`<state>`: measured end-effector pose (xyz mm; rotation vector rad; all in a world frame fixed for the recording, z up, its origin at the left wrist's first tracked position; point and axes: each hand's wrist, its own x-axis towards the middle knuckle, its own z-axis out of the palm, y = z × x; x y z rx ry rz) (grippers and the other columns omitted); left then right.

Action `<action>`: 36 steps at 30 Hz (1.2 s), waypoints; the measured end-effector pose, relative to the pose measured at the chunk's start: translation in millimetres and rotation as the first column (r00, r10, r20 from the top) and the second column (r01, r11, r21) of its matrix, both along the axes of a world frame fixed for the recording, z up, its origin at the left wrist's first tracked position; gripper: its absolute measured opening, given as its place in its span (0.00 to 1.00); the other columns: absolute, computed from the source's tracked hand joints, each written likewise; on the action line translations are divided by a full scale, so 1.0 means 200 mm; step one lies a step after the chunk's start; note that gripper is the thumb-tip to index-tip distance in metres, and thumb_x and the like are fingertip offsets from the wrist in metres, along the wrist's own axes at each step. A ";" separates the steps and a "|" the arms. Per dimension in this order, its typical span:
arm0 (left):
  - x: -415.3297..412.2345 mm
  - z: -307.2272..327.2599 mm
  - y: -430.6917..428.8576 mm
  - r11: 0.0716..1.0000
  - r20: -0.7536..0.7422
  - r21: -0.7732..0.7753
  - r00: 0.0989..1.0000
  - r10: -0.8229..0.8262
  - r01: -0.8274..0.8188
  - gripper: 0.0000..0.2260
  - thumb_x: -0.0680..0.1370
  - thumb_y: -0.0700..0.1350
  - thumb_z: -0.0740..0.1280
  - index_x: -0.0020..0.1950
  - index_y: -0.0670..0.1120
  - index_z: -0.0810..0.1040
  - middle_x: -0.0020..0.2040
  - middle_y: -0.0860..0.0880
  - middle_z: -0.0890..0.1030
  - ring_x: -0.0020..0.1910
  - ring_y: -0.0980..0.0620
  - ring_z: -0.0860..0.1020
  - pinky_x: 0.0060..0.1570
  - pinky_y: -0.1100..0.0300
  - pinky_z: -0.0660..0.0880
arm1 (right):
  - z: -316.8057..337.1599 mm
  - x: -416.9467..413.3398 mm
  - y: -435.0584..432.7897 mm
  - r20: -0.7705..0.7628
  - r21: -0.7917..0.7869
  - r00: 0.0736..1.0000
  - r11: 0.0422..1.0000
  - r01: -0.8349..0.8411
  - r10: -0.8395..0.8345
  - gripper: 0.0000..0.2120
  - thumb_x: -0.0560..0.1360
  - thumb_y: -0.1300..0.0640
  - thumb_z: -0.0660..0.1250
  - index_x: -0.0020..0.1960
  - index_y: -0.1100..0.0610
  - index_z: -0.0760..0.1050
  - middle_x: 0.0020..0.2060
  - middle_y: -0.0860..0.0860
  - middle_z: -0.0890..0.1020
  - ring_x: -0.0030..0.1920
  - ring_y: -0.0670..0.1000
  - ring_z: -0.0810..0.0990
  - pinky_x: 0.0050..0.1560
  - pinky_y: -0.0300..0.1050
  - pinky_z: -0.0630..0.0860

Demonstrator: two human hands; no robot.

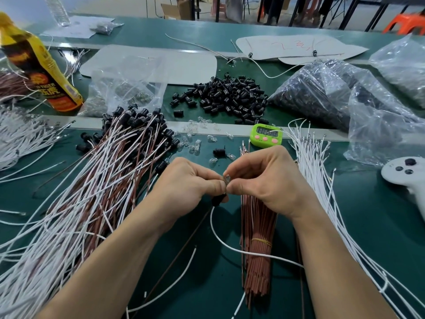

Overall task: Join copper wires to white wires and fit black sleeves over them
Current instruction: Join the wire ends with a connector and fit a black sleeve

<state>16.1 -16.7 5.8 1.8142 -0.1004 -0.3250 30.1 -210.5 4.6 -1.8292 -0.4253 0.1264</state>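
Both hands meet at the centre of the green table. My left hand (188, 183) pinches a black sleeve (218, 200), out of which a white wire (220, 240) and a thin brown wire (174, 263) trail toward me. My right hand (264, 180) pinches a small clear bulb (227, 178) just above the sleeve. A bundle of copper-coloured wires (259, 254) tied with a yellow band lies under my right wrist. Loose white wires (322, 180) fan out at the right. Loose black sleeves (227, 97) are heaped at the back.
A pile of joined wires with sleeves (110, 171) covers the left. A green timer (265, 135), scattered clear bulbs (195, 143), plastic bags (322, 93) of parts, a yellow bottle (39, 65) and a white controller (407, 173) ring the work spot.
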 end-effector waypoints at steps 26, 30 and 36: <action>-0.01 -0.01 -0.09 0.888 0.140 -0.165 0.881 0.453 -0.430 0.14 0.74 0.37 0.76 0.36 0.56 0.87 0.34 0.51 0.86 0.35 0.56 0.85 0.39 0.66 0.79 | -0.03 -0.03 0.17 -0.028 0.148 0.923 0.911 0.384 -0.384 0.07 0.70 0.66 0.78 0.40 0.54 0.87 0.32 0.48 0.86 0.30 0.45 0.82 0.32 0.37 0.77; -0.01 0.00 -0.09 0.886 0.160 -0.173 0.875 0.457 -0.431 0.12 0.74 0.38 0.76 0.38 0.56 0.88 0.35 0.52 0.87 0.37 0.55 0.85 0.41 0.65 0.80 | -0.02 -0.03 0.17 -0.102 0.232 0.936 0.907 0.352 -0.337 0.08 0.71 0.68 0.77 0.39 0.56 0.86 0.30 0.50 0.85 0.26 0.45 0.78 0.28 0.34 0.72; -0.02 -0.01 -0.09 0.885 0.145 -0.204 0.882 0.449 -0.417 0.09 0.73 0.36 0.76 0.38 0.51 0.88 0.36 0.49 0.87 0.40 0.50 0.86 0.46 0.60 0.82 | -0.02 -0.03 0.15 -0.174 0.246 0.947 0.919 0.308 -0.270 0.09 0.72 0.67 0.75 0.37 0.56 0.84 0.29 0.53 0.83 0.25 0.49 0.75 0.27 0.34 0.70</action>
